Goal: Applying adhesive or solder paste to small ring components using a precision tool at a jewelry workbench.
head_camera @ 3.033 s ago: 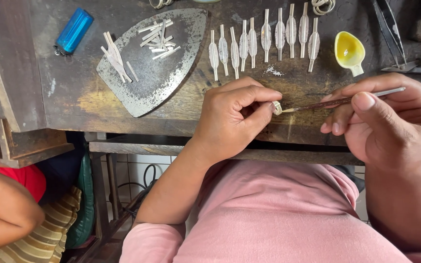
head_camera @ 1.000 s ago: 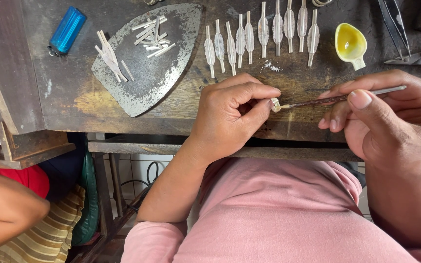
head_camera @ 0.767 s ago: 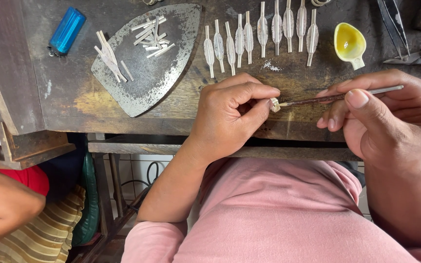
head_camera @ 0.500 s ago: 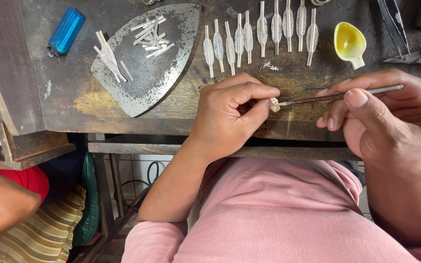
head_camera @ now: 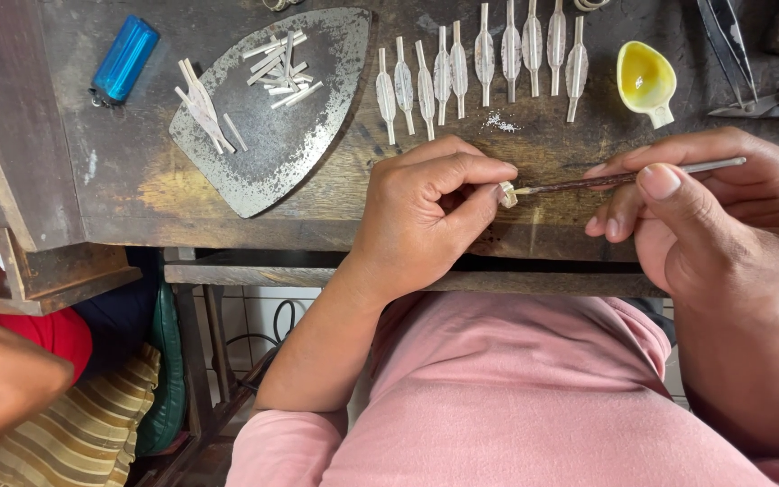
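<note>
A small pale metal piece is pinched between thumb and forefinger of the left hand, over the front edge of the wooden workbench. A thin brush-like tool is gripped in the closed fingers of the right hand, its tip touching the piece. The piece is judged light, stiff and easily dropped, best held by its edges. Its shape is mostly hidden by the fingertips.

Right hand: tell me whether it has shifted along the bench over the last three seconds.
No. The right hand keeps its place below the yellow dish, its thin tool at the small piece.
</note>
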